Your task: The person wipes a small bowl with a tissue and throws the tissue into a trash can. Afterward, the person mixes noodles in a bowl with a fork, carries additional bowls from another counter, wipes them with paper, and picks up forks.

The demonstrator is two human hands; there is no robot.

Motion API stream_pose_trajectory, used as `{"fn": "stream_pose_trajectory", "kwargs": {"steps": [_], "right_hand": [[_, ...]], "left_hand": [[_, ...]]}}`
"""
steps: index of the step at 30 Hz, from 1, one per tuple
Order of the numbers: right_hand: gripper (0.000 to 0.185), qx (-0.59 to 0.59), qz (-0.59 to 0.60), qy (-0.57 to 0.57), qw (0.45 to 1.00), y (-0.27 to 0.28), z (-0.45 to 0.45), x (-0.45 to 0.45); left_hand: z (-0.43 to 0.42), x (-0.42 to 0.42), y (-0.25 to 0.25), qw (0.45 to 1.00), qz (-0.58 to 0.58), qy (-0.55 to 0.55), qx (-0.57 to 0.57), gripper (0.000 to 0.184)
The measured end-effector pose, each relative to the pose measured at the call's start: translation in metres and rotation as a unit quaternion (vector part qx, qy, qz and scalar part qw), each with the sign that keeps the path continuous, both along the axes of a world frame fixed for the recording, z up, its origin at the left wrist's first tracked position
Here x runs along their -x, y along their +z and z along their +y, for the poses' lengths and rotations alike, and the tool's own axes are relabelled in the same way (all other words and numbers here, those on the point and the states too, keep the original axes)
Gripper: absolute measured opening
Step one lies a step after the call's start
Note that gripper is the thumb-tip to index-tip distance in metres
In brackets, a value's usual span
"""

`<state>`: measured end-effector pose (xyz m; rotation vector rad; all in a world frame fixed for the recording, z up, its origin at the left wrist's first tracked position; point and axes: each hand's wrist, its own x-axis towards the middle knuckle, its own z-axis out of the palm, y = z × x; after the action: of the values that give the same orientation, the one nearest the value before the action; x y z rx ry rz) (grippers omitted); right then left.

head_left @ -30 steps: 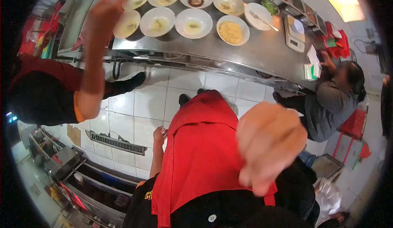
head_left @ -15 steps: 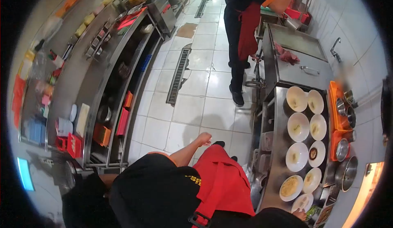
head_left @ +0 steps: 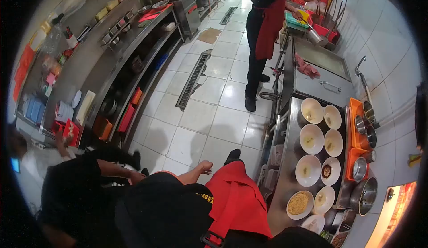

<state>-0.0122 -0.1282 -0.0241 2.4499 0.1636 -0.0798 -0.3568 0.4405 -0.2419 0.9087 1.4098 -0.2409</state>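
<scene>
The person's left hand (head_left: 203,166) hung low over the white floor tiles (head_left: 200,118), beside the red cloth apron (head_left: 247,194), its fingers loosely curled; whether they closed on anything could not be told. The right hand lay outside the view, so its grip could not be told either. The moment seemed to fall between actions at the bowls: nothing was being added, lifted or shifted there, and handling them would have called for a reach to the person's right, with a level hold to keep the contents in. Two rows of glossy, round white bowls (head_left: 319,136) stood on the brushed steel counter (head_left: 281,217) to that side, most with a small pale, wet-looking pool at the bottom. In one, near the person's end, lay a mound of tangled yellow noodles (head_left: 298,203); another held a dark brown, shiny sauce (head_left: 327,171). Beyond the rows sat orange plastic trays (head_left: 352,156) of small metal bowls, and a deep, rounded steel pot (head_left: 363,196). Farther up, a co-worker (head_left: 269,20) in a dark red apron handled a yellow-handled utensil near a crumpled pink cloth (head_left: 307,65).
</scene>
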Motion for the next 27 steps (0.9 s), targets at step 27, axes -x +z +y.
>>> {"fn": "stream_pose_trajectory", "kwargs": {"steps": [27], "right_hand": [[0.031,-0.313,-0.054,-0.059,0.946,0.086,0.019,0.009]], "left_hand": [[-0.031,-0.043,-0.031,0.942,-0.079,-0.297,-0.135,0.022]]}}
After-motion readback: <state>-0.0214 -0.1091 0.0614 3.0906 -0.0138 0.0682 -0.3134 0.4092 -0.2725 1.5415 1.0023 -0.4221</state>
